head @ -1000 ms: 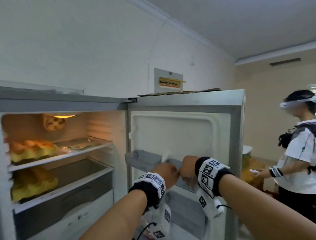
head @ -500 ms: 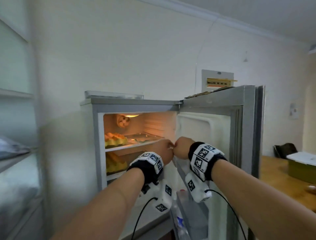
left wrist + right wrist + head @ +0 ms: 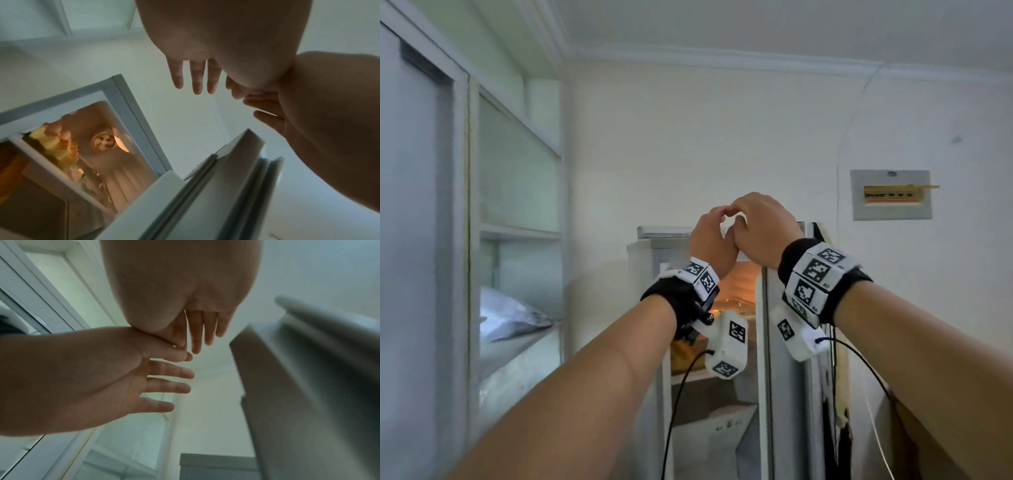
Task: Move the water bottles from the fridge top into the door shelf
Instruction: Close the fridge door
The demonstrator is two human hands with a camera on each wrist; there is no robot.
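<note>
No water bottle shows in any view. My left hand point(image 3: 710, 240) and right hand point(image 3: 763, 229) are raised side by side, thumbs touching, in front of the fridge top point(image 3: 664, 232). Both are empty. In the left wrist view the left hand's fingers point(image 3: 193, 78) are straight and spread. The right wrist view shows the right hand's fingers point(image 3: 197, 332) straight too, with the left hand point(image 3: 160, 379) beside them. Below my hands the fridge point(image 3: 736, 281) is lit inside, and its door point(image 3: 784, 377) stands open, seen edge on. The door shelf is hidden.
A tall white cabinet with glass panels point(image 3: 517, 171) stands at the left, with a silver bag point(image 3: 510, 315) on a shelf. A grey electrical panel point(image 3: 890, 195) hangs on the wall at the right. Yellow egg trays point(image 3: 53, 146) sit inside the fridge.
Both hands have risen together from the door shelf level to the height of the fridge top. The view has pulled back and swung left, and the other person is out of sight.
</note>
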